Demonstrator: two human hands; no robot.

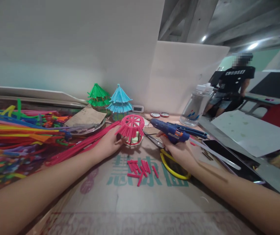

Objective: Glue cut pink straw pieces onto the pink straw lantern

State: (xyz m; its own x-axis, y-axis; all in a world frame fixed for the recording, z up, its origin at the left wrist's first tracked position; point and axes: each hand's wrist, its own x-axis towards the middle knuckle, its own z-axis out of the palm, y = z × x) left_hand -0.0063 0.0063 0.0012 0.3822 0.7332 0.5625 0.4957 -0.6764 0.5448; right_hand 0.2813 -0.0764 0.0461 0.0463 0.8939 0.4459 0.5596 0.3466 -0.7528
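My left hand [111, 142] is closed on the left side of a small red pavilion model [133, 125], which has a round spoked top, a partial skirt of red strips and a pale base. In my right hand [175, 147] is a blue glue gun [170, 130]; its nozzle points left toward the model, apart from it. A clear glue stick sticks out of its rear. Several short red pieces [142, 169] lie on the cardboard [105, 202] below the model. Long red strips [86, 147] lie beside my left forearm.
Green [97, 96] and blue [119, 101] pavilion models stand at the back. Colourful strips [14, 140] fill the left. Scissors with a yellow handle [172, 169], a phone [233, 160] and a water bottle [195, 106] are on the right. A person [234, 81] stands beyond.
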